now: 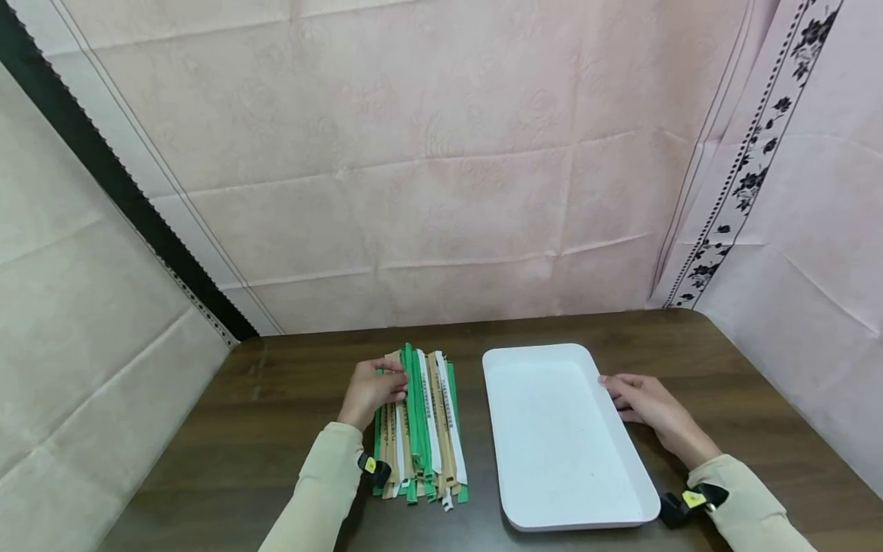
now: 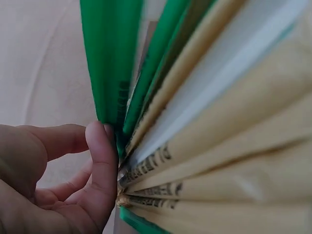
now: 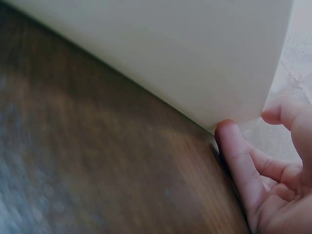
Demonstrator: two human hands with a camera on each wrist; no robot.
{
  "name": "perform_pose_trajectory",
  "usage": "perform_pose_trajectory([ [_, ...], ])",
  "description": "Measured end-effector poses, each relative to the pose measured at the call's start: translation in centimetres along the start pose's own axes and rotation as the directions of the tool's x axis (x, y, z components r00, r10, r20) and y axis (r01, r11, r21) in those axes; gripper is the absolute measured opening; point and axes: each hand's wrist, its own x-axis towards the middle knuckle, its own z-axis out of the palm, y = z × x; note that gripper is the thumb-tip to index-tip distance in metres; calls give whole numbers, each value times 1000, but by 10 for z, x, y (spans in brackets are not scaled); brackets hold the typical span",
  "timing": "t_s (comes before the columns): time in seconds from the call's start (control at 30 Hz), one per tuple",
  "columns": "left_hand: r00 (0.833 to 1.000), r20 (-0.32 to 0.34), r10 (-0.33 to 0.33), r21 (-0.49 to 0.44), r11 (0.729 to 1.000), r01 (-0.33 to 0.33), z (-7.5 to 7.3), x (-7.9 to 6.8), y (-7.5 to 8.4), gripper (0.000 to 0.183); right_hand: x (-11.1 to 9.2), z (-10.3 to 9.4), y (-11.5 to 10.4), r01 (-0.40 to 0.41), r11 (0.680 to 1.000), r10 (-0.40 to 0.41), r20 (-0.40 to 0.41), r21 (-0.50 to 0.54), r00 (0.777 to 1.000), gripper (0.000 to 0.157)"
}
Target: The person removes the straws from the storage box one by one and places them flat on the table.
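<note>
My left hand (image 1: 375, 389) is at the left upper part of a bundle of long, narrow paper packets (image 1: 444, 429) in green, tan and white, some with dark print. In the left wrist view, thumb and finger meet at the edge of a green packet (image 2: 109, 63), pinching it, while tan packets (image 2: 234, 151) fan out beside it. What the packets contain is hidden. A shallow white rectangular tray (image 1: 559, 429) lies to the right of the bundle. My right hand (image 1: 645, 406) grips its right rim, with fingertips on either side of the tray's edge (image 3: 195, 73) in the right wrist view.
Bundle and tray lie on a dark brown wooden table (image 1: 276, 445) with rounded far corners. Behind it hangs a pale creased cloth (image 1: 441, 199), with further cloth on both sides. A black wrist strap (image 1: 704, 498) sits on each sleeve.
</note>
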Motion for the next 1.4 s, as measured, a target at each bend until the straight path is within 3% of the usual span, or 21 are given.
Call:
perform_pose_trajectory([
  [0.27,997,-33,64,144,988,-59,6,-7,0,14,-1,0,2,6,1000,-6,-2,-5,1000,63],
  [0.5,986,-104,134,393,916,-83,5,-14,6,15,0,0,2,7,1000,-7,-5,0,1000,63],
  [0.6,979,-112,170,444,890,-104,4,-18,10,20,0,1,2,11,1000,-11,1,5,1000,62],
  [0.8,969,-24,246,348,911,-222,17,-32,29,27,-2,1,1,26,1000,-26,-4,6,1000,62],
  [0.97,949,94,300,217,924,-314,42,-60,39,30,-2,1,1,28,1000,-28,13,6,1000,62],
  [1.17,937,194,290,159,934,-321,85,-102,28,46,-3,1,1,22,999,-22,6,24,1000,62],
  [1.4,939,226,260,227,923,-311,120,-135,15,60,-4,1,0,26,999,-27,25,47,999,70],
])
